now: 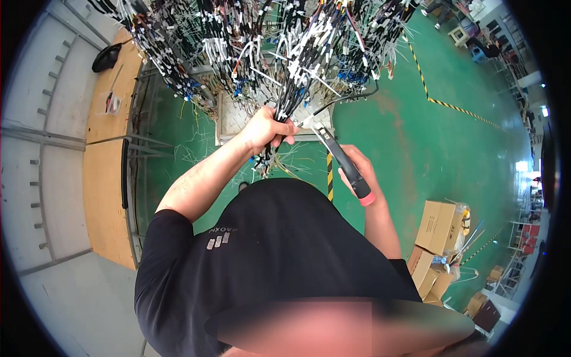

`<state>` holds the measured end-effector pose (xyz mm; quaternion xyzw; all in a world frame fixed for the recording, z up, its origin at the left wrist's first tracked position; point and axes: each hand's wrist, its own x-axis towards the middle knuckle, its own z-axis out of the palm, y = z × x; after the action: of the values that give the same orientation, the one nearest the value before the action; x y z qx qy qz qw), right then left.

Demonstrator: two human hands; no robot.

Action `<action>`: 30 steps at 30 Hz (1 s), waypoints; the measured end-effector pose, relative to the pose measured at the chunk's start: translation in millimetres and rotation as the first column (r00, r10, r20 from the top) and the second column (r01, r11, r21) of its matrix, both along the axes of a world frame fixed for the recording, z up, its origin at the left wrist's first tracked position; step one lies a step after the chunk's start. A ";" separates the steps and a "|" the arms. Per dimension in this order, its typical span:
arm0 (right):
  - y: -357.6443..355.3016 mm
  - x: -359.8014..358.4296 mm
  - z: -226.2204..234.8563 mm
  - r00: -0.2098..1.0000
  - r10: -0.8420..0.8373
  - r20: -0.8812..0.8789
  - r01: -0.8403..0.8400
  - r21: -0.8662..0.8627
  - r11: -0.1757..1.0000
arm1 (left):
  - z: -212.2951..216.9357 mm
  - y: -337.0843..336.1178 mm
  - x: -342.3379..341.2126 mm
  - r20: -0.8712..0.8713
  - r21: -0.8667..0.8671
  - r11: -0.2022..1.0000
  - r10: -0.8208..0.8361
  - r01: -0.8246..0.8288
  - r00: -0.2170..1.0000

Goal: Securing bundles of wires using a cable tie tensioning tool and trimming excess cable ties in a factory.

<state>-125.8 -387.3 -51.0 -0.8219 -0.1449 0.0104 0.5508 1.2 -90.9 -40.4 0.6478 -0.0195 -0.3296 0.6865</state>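
Observation:
My left hand (269, 130) is closed around a thick bundle of black wires (289, 98) with many white connectors and tags. The bundle hangs down past my fist to a cluster of wire ends (263, 163). In my right hand (361, 165) is a black cable tie gun (343, 157) with a pinkish-red end. Its nose points up and left, right beside a small white piece (307, 121) next to my left fingers; whether they touch I cannot tell. A loose black cable (351, 96) curves from there to the right.
Dense hanging wire harnesses (229, 44) fill the top. Under them stands a pale tray (227, 119). At left is a wooden bench (110, 196) with a small bag (110, 103). Cardboard boxes (435, 226) sit on the green floor at right; striped tape (425, 86) marks it.

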 end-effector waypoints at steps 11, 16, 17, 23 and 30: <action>-6.8 12.7 18.5 0.997 0.072 0.010 -0.070 -0.110 0.991 | 7.6 -0.9 -1.6 -0.007 0.006 1.000 -0.003 0.003 1.000; -11.6 16.4 10.3 0.992 0.092 0.083 -0.077 -0.161 0.984 | 11.5 2.8 -0.7 -0.023 -0.012 1.000 0.004 -0.005 1.000; -10.7 17.3 9.3 0.992 0.097 0.082 -0.083 -0.162 0.983 | 11.4 3.7 -0.2 -0.029 -0.015 1.000 0.007 -0.007 1.000; 7.5 18.2 22.2 0.977 0.105 0.187 -0.040 -0.320 0.947 | 12.8 2.5 -1.4 -0.011 -0.015 1.000 -0.022 0.022 1.000; 12.9 7.9 6.0 0.980 0.074 0.184 -0.009 -0.332 0.943 | 12.9 7.7 -0.1 -0.030 -0.023 0.998 -0.054 0.053 0.998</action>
<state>-118.0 -374.4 -45.0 -0.8963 -0.2115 -0.0339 0.3884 1.1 -83.2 -27.5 0.6343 -0.0300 -0.3574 0.6848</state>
